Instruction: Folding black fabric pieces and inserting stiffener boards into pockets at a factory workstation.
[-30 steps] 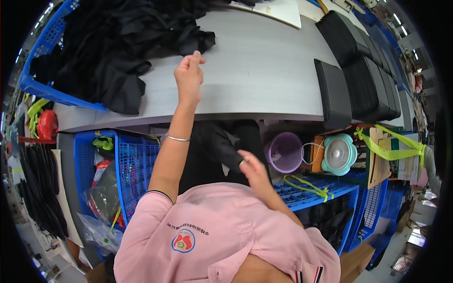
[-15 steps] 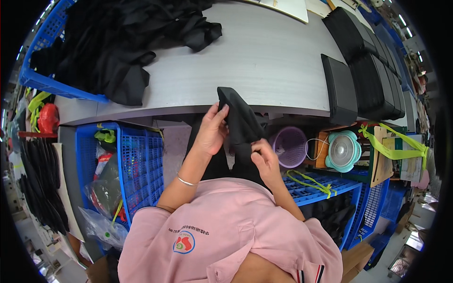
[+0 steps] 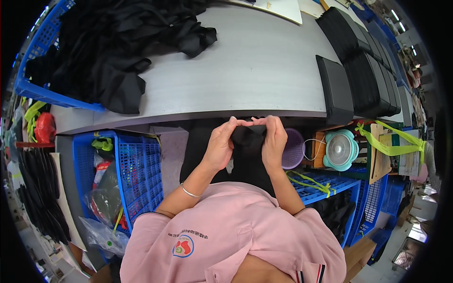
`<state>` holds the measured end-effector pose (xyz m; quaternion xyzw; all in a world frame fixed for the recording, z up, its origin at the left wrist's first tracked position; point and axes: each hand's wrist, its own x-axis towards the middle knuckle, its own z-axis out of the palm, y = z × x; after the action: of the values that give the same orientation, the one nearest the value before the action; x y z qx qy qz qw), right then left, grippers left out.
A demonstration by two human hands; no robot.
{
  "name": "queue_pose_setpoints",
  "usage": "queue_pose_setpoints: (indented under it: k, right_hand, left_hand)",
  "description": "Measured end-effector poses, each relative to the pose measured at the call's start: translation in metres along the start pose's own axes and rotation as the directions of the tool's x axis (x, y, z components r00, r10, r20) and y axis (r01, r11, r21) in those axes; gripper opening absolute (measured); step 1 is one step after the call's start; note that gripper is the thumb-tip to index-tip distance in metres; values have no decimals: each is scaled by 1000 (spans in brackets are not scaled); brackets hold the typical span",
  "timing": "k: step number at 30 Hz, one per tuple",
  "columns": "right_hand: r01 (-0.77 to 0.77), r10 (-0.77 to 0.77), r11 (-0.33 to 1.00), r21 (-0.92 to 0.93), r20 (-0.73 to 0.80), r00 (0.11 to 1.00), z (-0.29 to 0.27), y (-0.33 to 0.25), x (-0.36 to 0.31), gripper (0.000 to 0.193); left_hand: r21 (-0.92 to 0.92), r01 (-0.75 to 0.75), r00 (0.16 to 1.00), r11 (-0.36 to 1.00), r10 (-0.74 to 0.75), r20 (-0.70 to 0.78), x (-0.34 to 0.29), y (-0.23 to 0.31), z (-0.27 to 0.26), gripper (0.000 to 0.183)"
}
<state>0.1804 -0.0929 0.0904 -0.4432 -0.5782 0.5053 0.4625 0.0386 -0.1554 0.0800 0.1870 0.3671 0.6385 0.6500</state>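
Observation:
Just below the table's near edge, my left hand point(image 3: 220, 145) and my right hand point(image 3: 274, 142) face each other with a black cloth piece point(image 3: 248, 137) between them. Both hands are closed on it, thumbs and fingers pinching its upper edge. The cloth hangs down between the palms and blends into the dark trousers behind, so its outline is partly lost. On the grey table point(image 3: 245, 70) lies a heaped pile of loose black cloth point(image 3: 118, 47) at the left. Flat black pieces stand in neat stacks point(image 3: 368, 78) at the right, with a smaller stack point(image 3: 334, 89) beside them.
A blue crate point(image 3: 61, 100) holds part of the cloth pile. Below the table are a blue basket with bags point(image 3: 139, 170) at left, a purple bin point(image 3: 293, 153), a round turquoise fan point(image 3: 341, 150) and a blue rack point(image 3: 325, 184) at right. A white board point(image 3: 278, 8) lies at the back.
The cloth, held up and stretched over the table edge before, has been lowered and gathered between my hands. My right hand has risen, and both hands now face each other at one height.

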Motion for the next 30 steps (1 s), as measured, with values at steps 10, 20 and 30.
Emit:
queue_pose_setpoints:
  k: [10,20,30]
  right_hand:
    - [133,-160,927,-350,-52,986,-2,-4,-11,21]
    - [7,54,985,-173,350,935,9,35,-11,10]
    - [185,-79,972,-142,546,834,38,88,-73,20]
  left_hand:
    - [-267,131,981,955,-163,-103,7,9,3,39]
    - [-196,584,721,788,-392,572,-17,-36,-17,27]
    - [555,-780,623,289,276,732,29,-55,-27,29]
